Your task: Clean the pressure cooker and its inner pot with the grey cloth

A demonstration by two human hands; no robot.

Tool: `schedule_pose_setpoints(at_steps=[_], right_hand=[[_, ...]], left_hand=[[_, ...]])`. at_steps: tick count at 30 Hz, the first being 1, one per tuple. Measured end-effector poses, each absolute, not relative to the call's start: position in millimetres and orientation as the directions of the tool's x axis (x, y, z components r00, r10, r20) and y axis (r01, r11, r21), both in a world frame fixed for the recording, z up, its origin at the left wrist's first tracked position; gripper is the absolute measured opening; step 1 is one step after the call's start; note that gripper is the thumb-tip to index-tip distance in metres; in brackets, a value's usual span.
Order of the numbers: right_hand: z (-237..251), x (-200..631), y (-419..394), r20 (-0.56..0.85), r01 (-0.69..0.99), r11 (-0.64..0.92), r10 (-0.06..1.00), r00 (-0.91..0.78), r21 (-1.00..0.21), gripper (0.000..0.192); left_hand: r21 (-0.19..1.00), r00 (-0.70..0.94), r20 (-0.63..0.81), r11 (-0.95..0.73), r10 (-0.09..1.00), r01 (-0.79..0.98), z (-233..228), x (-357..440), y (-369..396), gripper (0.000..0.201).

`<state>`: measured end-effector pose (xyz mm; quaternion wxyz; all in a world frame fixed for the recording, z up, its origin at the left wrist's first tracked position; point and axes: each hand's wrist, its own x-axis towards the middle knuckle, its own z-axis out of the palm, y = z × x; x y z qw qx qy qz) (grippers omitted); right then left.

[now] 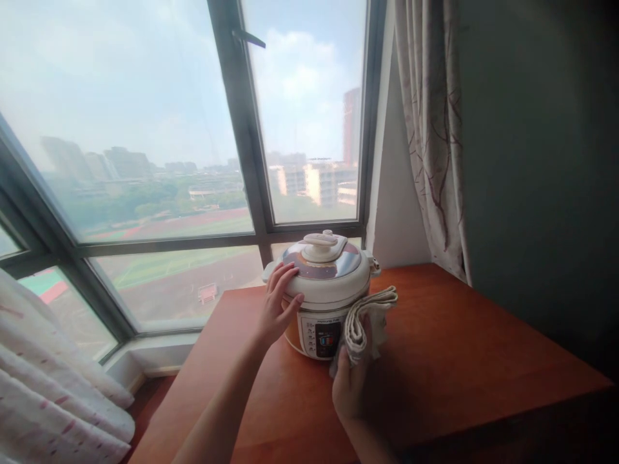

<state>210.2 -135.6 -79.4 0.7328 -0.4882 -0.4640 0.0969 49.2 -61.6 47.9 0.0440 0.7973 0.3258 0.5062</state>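
Left hand (278,303) rests flat against the left flank of the pressure cooker (325,293), fingers spread and curved over the lid's rim, palm on the body; it is open and steadying, not clenched around anything. Right hand (351,380) is closed around a folded cloth (365,319), gripping its lower end so the folded bulk stands up above my fist and presses against the cooker's right front side.

Cooker stands upright on the wooden table (459,361), toward its far edge, close to the window (193,129). From my left hand it lies at 3 o'clock, in contact. From my right hand it lies at about 11 o'clock, with the cloth between fist and shell. Its control panel (322,335) faces me, between my two hands.

Handling, as I judge it: the cooker looks rigid and fairly heavy, with a smooth glossy shell that would slip under a bare palm. The sound places to take hold appear to be the small side lugs, one visible at the right (373,263), or both flanks below the lid rim. The lid knob (322,241) on top looks suited to turning the lid only, not to lifting the whole unit. I cannot tell whether the lid is locked.

Cloth is soft, light and limp; it holds its shape only because it is folded and pinched. It will drape and slide if my grip loosens.

A patterned curtain (430,129) hangs at 1 o'clock from the cooker, well apart from it.
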Motion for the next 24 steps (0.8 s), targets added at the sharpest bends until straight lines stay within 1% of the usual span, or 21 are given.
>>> schedule_pose_setpoints(at_steps=[1,3,5,6,8,10,12,15,17,19,21,22,24], right_hand=[[-71.4,210.0,-139.1,0.677,0.419,0.532,0.574,0.46,-0.736,0.065],[-48.3,219.9,-136.2,0.837,0.628,0.579,0.493,0.239,-0.52,0.064],[-20.3,238.3,-124.3,0.92,0.743,0.607,0.39,0.029,-0.281,0.063],[-6.7,248.0,-117.4,0.928,0.767,0.614,0.367,-0.07,-0.185,0.063],[15.2,264.5,-106.5,0.902,0.772,0.635,0.346,-0.258,-0.023,0.063],[25.0,275.2,-102.6,0.842,0.741,0.659,0.324,-0.431,0.126,0.064],[21.0,280.8,-104.5,0.762,0.679,0.681,0.278,-0.586,0.274,0.063],[-3.1,283.8,-109.6,0.614,0.529,0.711,0.173,-0.77,0.463,0.06],[-21.6,283.8,-110.5,0.519,0.409,0.741,0.096,-0.849,0.533,0.059],[-35.7,282.8,-110.4,0.462,0.317,0.79,0.047,-0.885,0.525,0.061],[-43.6,281.7,-111.5,0.423,0.254,0.856,0.046,-0.905,0.45,0.064],[-45.7,281.4,-113.0,0.397,0.237,0.886,0.067,-0.915,0.397,0.065],[-47.6,281.8,-117.6,0.335,0.224,0.93,0.12,-0.935,0.292,0.066]], left_hand=[[0.403,0.28,0.775,-0.785,0.566,0.471,48.3,48.6,-62.0,0.047],[0.414,0.291,0.762,-0.78,0.579,0.469,48.9,47.2,-62.5,0.046],[0.433,0.289,0.749,-0.771,0.596,0.466,49.5,45.8,-62.6,0.044],[0.445,0.283,0.747,-0.769,0.602,0.46,49.8,45.2,-62.5,0.044],[0.47,0.264,0.748,-0.767,0.609,0.437,50.5,43.9,-62.6,0.044],[0.503,0.252,0.742,-0.765,0.621,0.403,51.6,42.3,-63.1,0.044],[0.555,0.249,0.72,-0.753,0.648,0.354,53.1,40.6,-64.0,0.042],[0.638,0.228,0.684,-0.72,0.693,0.273,55.5,39.8,-65.2,0.042],[0.654,0.199,0.682,-0.709,0.704,0.264,56.1,41.1,-66.2,0.042],[0.63,0.152,0.705,-0.711,0.692,0.313,55.0,43.1,-69.9,0.041],[0.585,0.055,0.751,-0.701,0.658,0.408,50.9,44.6,-80.4,0.037],[0.56,-0.015,0.78,-0.688,0.626,0.462,47.2,45.1,-89.4,0.034],[0.507,-0.144,0.84,-0.662,0.523,0.552,35.2,46.0,-115.1,0.025]])
